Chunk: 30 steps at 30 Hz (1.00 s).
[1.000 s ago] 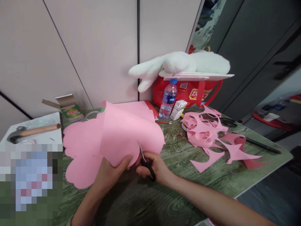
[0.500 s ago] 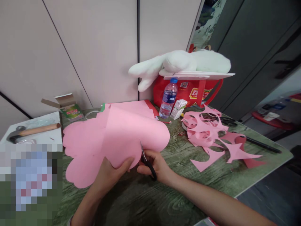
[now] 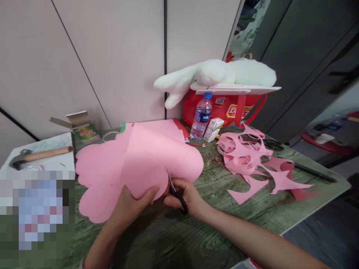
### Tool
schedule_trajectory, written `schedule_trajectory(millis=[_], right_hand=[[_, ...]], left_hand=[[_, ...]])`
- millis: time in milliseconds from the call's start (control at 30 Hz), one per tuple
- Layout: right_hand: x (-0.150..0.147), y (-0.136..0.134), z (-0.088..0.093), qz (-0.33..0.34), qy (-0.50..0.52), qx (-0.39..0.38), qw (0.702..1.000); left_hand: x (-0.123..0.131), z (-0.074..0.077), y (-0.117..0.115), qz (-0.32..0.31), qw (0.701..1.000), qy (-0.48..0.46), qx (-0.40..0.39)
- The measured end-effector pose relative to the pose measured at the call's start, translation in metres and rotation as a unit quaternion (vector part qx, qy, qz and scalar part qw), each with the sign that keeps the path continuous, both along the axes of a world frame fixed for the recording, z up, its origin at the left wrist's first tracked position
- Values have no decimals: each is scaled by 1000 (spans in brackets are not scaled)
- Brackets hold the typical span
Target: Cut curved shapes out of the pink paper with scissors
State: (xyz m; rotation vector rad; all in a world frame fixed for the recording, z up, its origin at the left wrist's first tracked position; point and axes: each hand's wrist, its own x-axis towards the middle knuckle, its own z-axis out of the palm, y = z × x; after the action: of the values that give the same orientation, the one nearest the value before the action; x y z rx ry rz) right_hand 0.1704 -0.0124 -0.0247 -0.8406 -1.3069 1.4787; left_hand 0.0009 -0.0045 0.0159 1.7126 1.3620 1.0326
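A large pink paper sheet (image 3: 146, 157) with scalloped edges is held up over the table, its right part curled over. My left hand (image 3: 136, 203) pinches its lower edge, thumb on top and fingers mostly hidden beneath. My right hand (image 3: 182, 196) grips black-handled scissors (image 3: 179, 198), fingers around the handles. The scissor blades point up and away at the paper's edge, just right of my left thumb; how far apart they are is hard to tell.
Pink paper scraps (image 3: 246, 153) lie at the right beside a black rod (image 3: 315, 172). Behind stand a water bottle (image 3: 201, 117), a small white box (image 3: 213, 129) and a red bag (image 3: 224, 108) under a white plush (image 3: 218, 73). A hammer (image 3: 46, 153) rests at the left.
Both hands, the paper and the scissors look almost the same. The whole view has shifted very slightly.
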Motion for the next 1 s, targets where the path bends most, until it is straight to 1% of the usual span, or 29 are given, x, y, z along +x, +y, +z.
schedule_trajectory(millis=[100, 233, 367, 533, 700, 867, 1000], right_hand=[[0, 0, 0, -5, -3, -10, 1000], [1, -1, 0, 0, -11, -4, 1000], [1, -1, -2, 1, -16, 0, 1000], [1, -1, -3, 3, -16, -6, 1000], [2, -1, -1, 4, -17, -8, 1000], [2, -1, -1, 3, -18, -11, 1000], [2, -1, 0, 3, -17, -20, 1000]], left_hand=[[3, 4, -2, 12, 1000, -3, -6], [5, 8, -5, 41, 999, -6, -20], [5, 9, -5, 40, 999, 0, -30], [6, 11, -5, 39, 999, -12, -24], [3, 7, -3, 34, 999, -5, -17], [-5, 0, 3, 2, 1000, 6, -8], [-8, -1, 6, -2, 1000, -4, 3]])
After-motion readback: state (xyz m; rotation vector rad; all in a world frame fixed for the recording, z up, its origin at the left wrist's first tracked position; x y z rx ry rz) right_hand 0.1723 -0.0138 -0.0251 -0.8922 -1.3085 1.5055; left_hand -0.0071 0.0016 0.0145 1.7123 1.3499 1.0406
